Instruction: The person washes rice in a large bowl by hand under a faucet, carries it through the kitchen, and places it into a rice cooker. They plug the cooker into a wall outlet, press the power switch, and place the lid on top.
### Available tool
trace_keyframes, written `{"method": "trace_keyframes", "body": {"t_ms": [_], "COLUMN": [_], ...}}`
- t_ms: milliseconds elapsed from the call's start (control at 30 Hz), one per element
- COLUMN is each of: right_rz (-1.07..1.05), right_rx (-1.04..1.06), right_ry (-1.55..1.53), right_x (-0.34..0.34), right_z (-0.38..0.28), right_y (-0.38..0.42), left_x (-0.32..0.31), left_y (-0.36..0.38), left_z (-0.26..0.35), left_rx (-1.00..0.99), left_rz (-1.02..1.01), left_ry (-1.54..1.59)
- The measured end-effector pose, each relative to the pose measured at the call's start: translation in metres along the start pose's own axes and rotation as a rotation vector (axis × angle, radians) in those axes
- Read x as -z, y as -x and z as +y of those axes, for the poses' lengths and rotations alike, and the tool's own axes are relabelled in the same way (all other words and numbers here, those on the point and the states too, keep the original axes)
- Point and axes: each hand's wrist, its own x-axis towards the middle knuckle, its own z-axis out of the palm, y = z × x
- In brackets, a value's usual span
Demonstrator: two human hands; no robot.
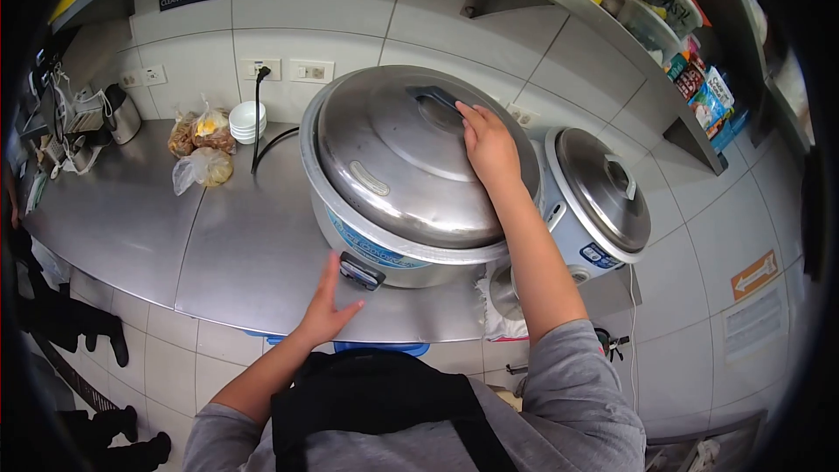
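A large rice cooker [411,274] stands on the steel counter in front of me, covered by a wide domed metal lid [384,135]. My right hand [489,147] reaches across the lid, its fingers closed at the near end of the dark lid handle [431,96]. Low at the cooker's front, my left hand [327,310] is open, thumb and fingers apart, close beside the dark switch panel [360,272]. Nothing shows in its grasp. A blue label [371,240] runs along the cooker's side, above that panel.
A smaller rice cooker [603,192] stands at the right. Bagged food [205,166], stacked white bowls [247,121] and a kettle [121,114] are along the counter's left side. Overhead, a shelf [559,0] carries tubs and packets. People's dark-clothed legs [83,319] show at lower left.
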Motion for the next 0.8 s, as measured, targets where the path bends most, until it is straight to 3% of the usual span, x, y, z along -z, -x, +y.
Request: {"method": "trace_keyframes", "body": {"t_ms": [133,200,300,367,400,433,533,567,600,633,700,800], "right_rz": [0.088,0.156,0.202,0.159,0.125,0.097,-0.374,-0.494,-0.609,-0.614,-0.836,-0.844], "right_rx": [0.014,0.169,0.205,0.242,0.257,0.301,0.241,0.070,-0.094,-0.092,-0.355,-0.286], "right_ry": [0.039,0.099,0.067,-0.038,-0.089,-0.189,-0.333,-0.395,-0.458,-0.467,-0.603,-0.524], "right_x": [0.006,0.019,0.042,0.061,0.069,0.071,0.081,0.073,0.062,0.056,0.053,0.064], "right_z": [-0.004,-0.014,-0.051,-0.085,-0.103,-0.117,-0.153,-0.160,-0.161,-0.157,-0.151,-0.139], "right_y": [0.000,0.000,0.027,0.071,0.101,0.133,0.218,0.251,0.284,0.315,0.351,0.346], "left_x": [0.014,0.027,0.037,0.039,0.042,0.045,0.056,0.059,0.057,0.057,0.056,0.042], "left_y": [-0.001,-0.001,0.004,0.019,0.030,0.045,0.082,0.096,0.108,0.115,0.123,0.120], "left_z": [0.008,0.011,0.010,0.004,-0.004,-0.016,-0.038,-0.043,-0.057,-0.062,-0.053,-0.017], "left_rx": [-0.018,-0.013,-0.008,-0.029,-0.038,0.048,0.266,0.391,0.334,0.361,0.391,0.428], "left_rz": [-0.163,-0.209,-0.221,-0.045,-0.070,-0.015,0.063,0.112,0.165,0.165,0.189,0.189], "left_ry": [-0.082,-0.076,-0.060,-0.076,-0.075,-0.015,0.130,0.210,0.190,0.217,0.232,0.213]}}
